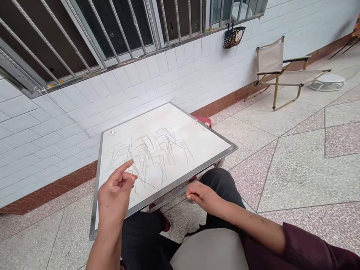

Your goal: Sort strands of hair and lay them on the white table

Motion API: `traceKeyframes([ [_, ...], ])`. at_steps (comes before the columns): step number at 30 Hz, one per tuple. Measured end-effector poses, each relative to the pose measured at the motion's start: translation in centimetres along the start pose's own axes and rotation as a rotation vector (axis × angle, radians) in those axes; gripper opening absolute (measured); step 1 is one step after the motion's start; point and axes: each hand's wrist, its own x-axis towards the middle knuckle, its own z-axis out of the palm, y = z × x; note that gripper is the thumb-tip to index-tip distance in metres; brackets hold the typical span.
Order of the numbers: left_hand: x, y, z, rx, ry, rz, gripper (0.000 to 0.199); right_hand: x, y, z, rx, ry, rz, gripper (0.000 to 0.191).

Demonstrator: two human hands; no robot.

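Many thin dark bent strands (pixel 164 159), like fine wires, lie loosely bunched across a white tabletop (pixel 194 135) with a metal rim. Over the table's near left part is my left hand (pixel 116 191), its index finger stretched out and its thumb pressed to another finger. Whether a strand is pinched there is too fine to tell. Just off the table's front edge, above my knee, my right hand (pixel 199 195) has its fingers curled together with the thumb. Anything inside them is hidden.
A small red and white object (pixel 112 132) sits at the table's far left corner. Behind stands a white tiled wall (pixel 157 86) with a barred window. A black basket (pixel 234 36) hangs there. To the right are a folding chair (pixel 281 71) and a low round stool (pixel 327 81).
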Motion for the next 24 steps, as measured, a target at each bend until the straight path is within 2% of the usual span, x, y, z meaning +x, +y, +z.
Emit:
traceKeyframes([
  [3, 0.2, 0.3, -0.2, -0.013, -0.02, 0.0, 0.044, 0.9, -0.6, -1.4, -0.026, 0.133, 0.07, 0.026],
  [5, 0.2, 0.4, 0.2, -0.065, -0.092, -0.007, 0.044, 2.1, -2.7, -2.0, 0.003, 0.183, -0.009, 0.025],
  [8, -0.1, 0.4, 1.1, -0.135, -0.157, -0.007, 0.045, 3.9, -6.5, -1.7, 0.057, 0.092, -0.126, 0.024],
  [11, -0.5, 0.2, 1.6, -0.119, -0.182, -0.012, 0.046, 4.8, -8.4, -0.1, 0.07, 0.042, -0.14, 0.016],
  [15, -0.5, -0.1, 1.8, -0.093, -0.199, -0.036, 0.045, 4.7, -8.2, 1.6, 0.028, 0.095, -0.154, 0.015],
  [21, -0.3, -0.8, 1.9, -0.121, -0.233, -0.058, 0.043, 4.3, -7.5, 2.1, -0.26, 0.161, -0.277, 0.017],
  [24, -0.5, -0.9, 1.9, -0.136, -0.233, -0.078, 0.042, 4.1, -7.2, 2.4, -0.36, 0.169, -0.294, 0.018],
])
